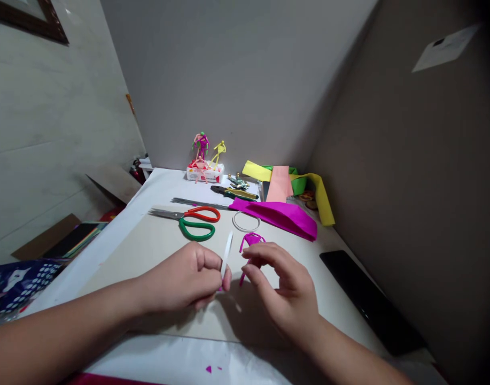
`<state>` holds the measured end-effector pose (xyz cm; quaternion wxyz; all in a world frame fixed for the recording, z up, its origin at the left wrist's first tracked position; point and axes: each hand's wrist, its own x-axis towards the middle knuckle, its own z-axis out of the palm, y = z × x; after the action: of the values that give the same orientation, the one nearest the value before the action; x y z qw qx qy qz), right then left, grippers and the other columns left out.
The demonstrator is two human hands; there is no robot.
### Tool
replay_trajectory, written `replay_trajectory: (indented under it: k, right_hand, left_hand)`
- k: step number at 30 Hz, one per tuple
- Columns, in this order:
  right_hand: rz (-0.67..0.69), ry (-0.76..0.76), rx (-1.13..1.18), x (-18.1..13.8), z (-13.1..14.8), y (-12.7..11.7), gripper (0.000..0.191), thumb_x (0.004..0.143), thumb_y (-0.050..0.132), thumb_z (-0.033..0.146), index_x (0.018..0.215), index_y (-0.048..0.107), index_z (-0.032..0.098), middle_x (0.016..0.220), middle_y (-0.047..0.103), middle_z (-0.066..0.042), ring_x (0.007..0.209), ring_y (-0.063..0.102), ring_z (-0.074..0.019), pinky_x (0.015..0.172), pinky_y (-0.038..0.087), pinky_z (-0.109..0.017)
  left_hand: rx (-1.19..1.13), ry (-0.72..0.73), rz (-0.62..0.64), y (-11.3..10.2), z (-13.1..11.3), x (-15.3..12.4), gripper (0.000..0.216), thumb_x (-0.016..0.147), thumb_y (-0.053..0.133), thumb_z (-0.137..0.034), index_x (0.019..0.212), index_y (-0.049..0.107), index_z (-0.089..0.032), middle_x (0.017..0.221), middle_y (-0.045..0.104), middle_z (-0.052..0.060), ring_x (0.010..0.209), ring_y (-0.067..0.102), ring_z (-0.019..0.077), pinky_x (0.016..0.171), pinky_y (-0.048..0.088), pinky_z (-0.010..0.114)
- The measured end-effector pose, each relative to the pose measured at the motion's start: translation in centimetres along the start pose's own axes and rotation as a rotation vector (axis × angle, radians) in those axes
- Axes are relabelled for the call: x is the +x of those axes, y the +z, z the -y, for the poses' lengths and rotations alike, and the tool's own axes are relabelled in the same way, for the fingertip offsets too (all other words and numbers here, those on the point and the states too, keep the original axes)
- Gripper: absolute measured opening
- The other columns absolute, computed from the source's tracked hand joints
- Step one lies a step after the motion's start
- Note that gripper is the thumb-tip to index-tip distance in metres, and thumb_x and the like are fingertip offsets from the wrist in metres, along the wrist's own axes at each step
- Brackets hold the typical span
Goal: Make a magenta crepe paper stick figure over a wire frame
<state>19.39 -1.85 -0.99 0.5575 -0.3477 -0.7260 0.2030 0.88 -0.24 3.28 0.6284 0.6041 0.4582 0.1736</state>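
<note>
Between the thumb and curled fingers of my left hand (199, 275) a narrow white strip (227, 251) stands up, tilted slightly to the right. A speck of magenta shows under those fingers; the rest of it is hidden. My right hand (285, 283) is curved with thumb and fingers apart, and nothing shows between them. Just behind its fingertips lies a magenta wire figure (251, 239), partly covered by the hand. A white ring (246, 221), perhaps a tape roll, rests beyond the figure. To the left are scissors (196, 231) with one red and one green handle, blades pointing left.
Behind the scissors lie dark thin wires (200, 202) and pliers (232, 193). Magenta crepe paper (285, 216) and yellow strips (323, 198) are at back right. Several small figures (201, 144) stand by a white box (204, 172). A black phone-like slab (368, 299) lies right.
</note>
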Motion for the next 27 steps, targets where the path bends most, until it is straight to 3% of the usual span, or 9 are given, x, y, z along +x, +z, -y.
replay_trajectory:
  k: [3,6,9,12,15,21,27]
  right_hand:
    - [0.046,-0.049,0.010,-0.1,0.5,-0.1,0.036,0.080,0.063,0.006,0.114,0.063,0.016,0.093,0.067,-0.008,0.081,0.062,-0.0168,0.070,0.053,-0.030]
    - [0.068,-0.034,0.034,-0.6,0.6,0.2,0.046,0.078,0.066,0.006,0.122,0.060,0.019,0.098,0.068,-0.008,0.088,0.063,-0.0176,0.074,0.054,-0.030]
    - [0.023,0.168,0.179,-0.6,0.6,0.3,0.052,0.077,0.066,0.009,0.126,0.056,0.023,0.098,0.069,-0.006,0.085,0.065,-0.0163,0.071,0.055,-0.028]
    - [0.022,0.419,0.362,-0.2,0.4,0.0,0.046,0.076,0.068,0.017,0.121,0.058,0.023,0.096,0.069,-0.006,0.083,0.066,-0.0172,0.071,0.055,-0.030]
    - [0.058,0.554,0.447,0.3,0.3,-0.2,0.038,0.074,0.072,0.022,0.111,0.064,0.021,0.089,0.070,-0.005,0.078,0.066,-0.0172,0.069,0.055,-0.031]
    - [0.040,0.443,0.322,0.4,0.4,-0.3,0.015,0.071,0.072,0.017,0.085,0.070,0.021,0.081,0.071,-0.002,0.071,0.064,-0.0145,0.067,0.054,-0.028]
    - [0.051,0.409,0.265,0.3,0.6,-0.2,0.010,0.071,0.071,0.013,0.076,0.064,0.019,0.073,0.067,0.000,0.067,0.062,-0.0128,0.063,0.052,-0.024]
  left_hand:
    - [0.092,0.001,0.007,1.0,0.6,0.2,0.014,0.072,0.046,-0.017,0.058,0.050,-0.017,0.039,0.039,-0.008,0.039,0.030,0.0063,0.039,0.021,0.019]
    - [0.221,0.103,-0.021,1.6,1.3,0.3,0.022,0.071,0.046,-0.016,0.052,0.035,-0.019,0.046,0.028,-0.009,0.045,0.024,0.0063,0.041,0.018,0.022]
    - [0.409,0.216,-0.057,1.7,1.8,0.3,0.022,0.067,0.044,-0.011,0.052,0.031,-0.019,0.051,0.024,-0.008,0.049,0.023,0.0071,0.045,0.019,0.023]
    - [0.600,0.282,-0.068,1.6,2.2,0.1,0.023,0.066,0.045,-0.008,0.054,0.029,-0.019,0.050,0.021,-0.008,0.048,0.021,0.0075,0.046,0.018,0.024]
    - [0.736,0.349,-0.097,1.5,2.6,0.1,0.025,0.069,0.046,-0.008,0.055,0.030,-0.020,0.049,0.023,-0.007,0.044,0.024,0.0075,0.046,0.020,0.024]
    - [0.879,0.402,-0.143,1.6,3.0,0.5,0.024,0.072,0.047,-0.008,0.057,0.032,-0.020,0.049,0.033,-0.006,0.044,0.032,0.0085,0.047,0.022,0.024]
    - [0.809,0.323,-0.077,1.6,2.7,0.5,0.022,0.071,0.045,-0.009,0.057,0.031,-0.020,0.050,0.025,-0.007,0.046,0.027,0.0082,0.048,0.022,0.024]
